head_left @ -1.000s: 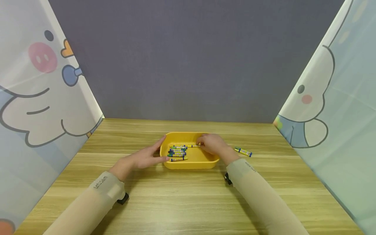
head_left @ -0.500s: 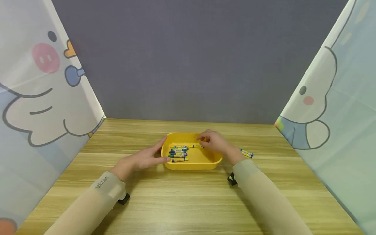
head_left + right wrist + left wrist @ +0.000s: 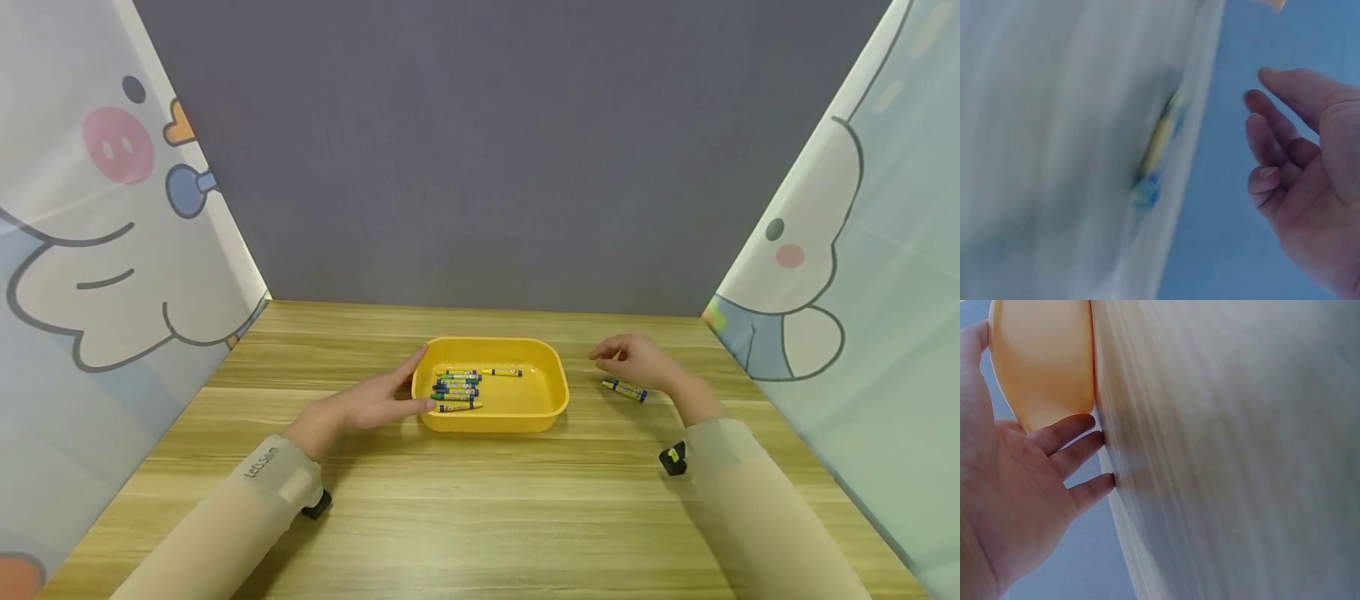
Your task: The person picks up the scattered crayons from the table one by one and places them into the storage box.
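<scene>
A yellow plastic box [image 3: 489, 423] stands on the table. Inside, several crayons [image 3: 456, 387] lie side by side toward the left, with one crayon [image 3: 502, 372] apart near the back. My left hand [image 3: 372, 402] rests against the box's left end, thumb at the near rim; in the left wrist view its fingers [image 3: 1075, 453] spread along the outside wall. Right of the box, my right hand [image 3: 637, 362] hovers with nothing held, its fingers loosely bent. Just in front of it on the table is a yellow and blue crayon [image 3: 625, 390]; whether another lies against it, I cannot tell.
The wood-grain table [image 3: 450, 517] meets a dark grey panel [image 3: 480, 158] at the back. Cartoon-printed sheets stand along the left side [image 3: 112, 275] and the right side [image 3: 885, 292].
My right hand has let go of the crayon at the back of the box, risen and moved right to the crayon outside it. My left hand stays at the box.
</scene>
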`<state>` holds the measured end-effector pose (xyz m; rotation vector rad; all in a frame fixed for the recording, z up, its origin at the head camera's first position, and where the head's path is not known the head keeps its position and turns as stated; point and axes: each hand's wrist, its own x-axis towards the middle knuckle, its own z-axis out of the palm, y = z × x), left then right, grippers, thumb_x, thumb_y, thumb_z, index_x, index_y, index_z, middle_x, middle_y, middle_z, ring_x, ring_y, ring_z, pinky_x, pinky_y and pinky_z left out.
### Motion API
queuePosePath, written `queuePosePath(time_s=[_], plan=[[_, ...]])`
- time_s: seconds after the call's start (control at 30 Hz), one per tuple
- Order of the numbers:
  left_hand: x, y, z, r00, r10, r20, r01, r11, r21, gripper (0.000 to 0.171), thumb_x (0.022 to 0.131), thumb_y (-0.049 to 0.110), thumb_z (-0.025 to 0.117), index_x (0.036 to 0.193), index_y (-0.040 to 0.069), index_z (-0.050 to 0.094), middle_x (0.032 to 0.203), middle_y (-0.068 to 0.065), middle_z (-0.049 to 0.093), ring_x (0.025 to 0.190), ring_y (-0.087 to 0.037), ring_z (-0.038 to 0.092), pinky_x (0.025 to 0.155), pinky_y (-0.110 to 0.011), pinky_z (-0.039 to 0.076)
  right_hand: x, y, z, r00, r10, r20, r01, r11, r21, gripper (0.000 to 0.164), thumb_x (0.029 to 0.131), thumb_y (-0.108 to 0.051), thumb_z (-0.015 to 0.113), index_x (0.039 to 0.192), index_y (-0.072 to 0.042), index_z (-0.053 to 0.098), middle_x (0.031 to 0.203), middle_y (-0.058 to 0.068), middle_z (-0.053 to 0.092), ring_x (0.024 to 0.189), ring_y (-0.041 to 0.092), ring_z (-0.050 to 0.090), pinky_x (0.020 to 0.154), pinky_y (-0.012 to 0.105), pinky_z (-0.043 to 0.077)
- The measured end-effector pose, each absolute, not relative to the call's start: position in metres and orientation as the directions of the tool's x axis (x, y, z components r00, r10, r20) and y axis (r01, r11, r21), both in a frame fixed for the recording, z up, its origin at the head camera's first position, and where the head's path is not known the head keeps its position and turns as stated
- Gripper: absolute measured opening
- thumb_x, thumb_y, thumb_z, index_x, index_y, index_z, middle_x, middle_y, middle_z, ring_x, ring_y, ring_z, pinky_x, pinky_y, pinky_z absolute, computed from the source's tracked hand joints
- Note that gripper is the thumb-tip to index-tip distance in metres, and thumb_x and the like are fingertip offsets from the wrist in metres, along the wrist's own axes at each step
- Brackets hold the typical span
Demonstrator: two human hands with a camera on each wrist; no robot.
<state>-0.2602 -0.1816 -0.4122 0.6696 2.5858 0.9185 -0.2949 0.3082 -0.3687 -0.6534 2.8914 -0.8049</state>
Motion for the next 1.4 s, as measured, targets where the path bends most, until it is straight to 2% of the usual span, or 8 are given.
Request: queuePosePath(time_s=[0.2,0.43,0.57,0.77,0.9,1.1,1.27,1.4], plan=[[-0.26,-0.181,-0.412,-0.844,0.519,-0.137,0.322,0.694,0.644,0.109,0.102,0.072,0.062,0.178,0.035,-0.006,0.182,-0.015,0.025,0.165,-0.041,0.034,0.134,-0.064,0.027,-0.288,0.35,-0.381,-0.92,-0.39,-0.044,-0.324,0.817,-0.477,0.024,0.105,-0.009,0.07,0.124,0.002,0.078,0.112,0.015,0.081,0.093,0.017,0.069,0.079,0.036,0.057],[-0.26,-0.181,-0.413,-0.845,0.519,-0.133,0.322,0.691,0.647,0.109,0.102,0.071,0.063,0.178,0.034,-0.006,0.181,-0.015,0.028,0.164,-0.04,0.036,0.134,-0.063,0.028,-0.286,0.369,-0.391,-0.922,-0.386,-0.036,-0.331,0.831,-0.447,0.021,0.102,-0.01,0.074,0.119,-0.001,0.081,0.112,0.014,0.083,0.096,0.018,0.072,0.081,0.034,0.057],[-0.26,-0.181,-0.413,-0.845,0.518,-0.128,0.326,0.691,0.646,0.109,0.102,0.071,0.063,0.178,0.033,-0.005,0.181,-0.015,0.027,0.164,-0.04,0.035,0.134,-0.063,0.027,-0.285,0.375,-0.394,-0.927,-0.374,-0.028,-0.325,0.839,-0.436,0.02,0.101,-0.009,0.074,0.117,0.0,0.082,0.109,0.014,0.083,0.092,0.016,0.071,0.076,0.031,0.055],[-0.259,-0.181,-0.413,-0.845,0.517,-0.133,0.32,0.69,0.65,0.108,0.103,0.07,0.063,0.178,0.035,-0.006,0.181,-0.016,0.028,0.164,-0.041,0.036,0.134,-0.063,0.027,-0.283,0.39,-0.396,-0.934,-0.355,-0.028,-0.299,0.824,-0.482,0.021,0.103,-0.005,0.071,0.119,0.005,0.079,0.107,0.018,0.082,0.086,0.007,0.066,0.071,0.025,0.055],[-0.259,-0.181,-0.413,-0.844,0.519,-0.136,0.318,0.688,0.653,0.108,0.103,0.07,0.063,0.178,0.035,-0.007,0.181,-0.016,0.028,0.164,-0.041,0.036,0.134,-0.063,0.027,-0.282,0.398,-0.397,-0.941,-0.336,-0.031,-0.276,0.819,-0.503,0.022,0.103,-0.007,0.072,0.119,0.006,0.079,0.101,0.014,0.081,0.081,0.003,0.063,0.069,0.023,0.055],[-0.258,-0.181,-0.412,-0.843,0.52,-0.135,0.313,0.679,0.664,0.109,0.103,0.07,0.064,0.178,0.034,-0.006,0.181,-0.015,0.028,0.165,-0.04,0.034,0.134,-0.063,0.027,-0.282,0.4,-0.399,-0.945,-0.321,-0.056,-0.251,0.825,-0.507,0.026,0.101,-0.012,0.077,0.122,0.004,0.079,0.103,0.012,0.081,0.084,0.011,0.066,0.07,0.026,0.056],[-0.258,-0.181,-0.412,-0.842,0.52,-0.146,0.311,0.688,0.655,0.109,0.102,0.072,0.062,0.177,0.035,-0.008,0.183,-0.015,0.022,0.165,-0.041,0.033,0.134,-0.064,0.026,-0.284,0.39,-0.395,-0.95,-0.312,-0.003,-0.278,0.851,-0.445,0.024,0.105,-0.013,0.072,0.125,-0.002,0.08,0.107,0.01,0.08,0.086,0.013,0.063,0.074,0.031,0.053],[-0.259,-0.18,-0.411,-0.84,0.523,-0.142,0.313,0.683,0.66,0.109,0.102,0.071,0.063,0.178,0.035,-0.007,0.181,-0.014,0.028,0.164,-0.039,0.036,0.134,-0.063,0.027,-0.288,0.371,-0.384,-0.94,-0.338,0.055,-0.329,0.845,-0.421,0.024,0.107,-0.015,0.071,0.127,-0.006,0.081,0.109,0.008,0.08,0.086,0.015,0.062,0.075,0.035,0.052]])
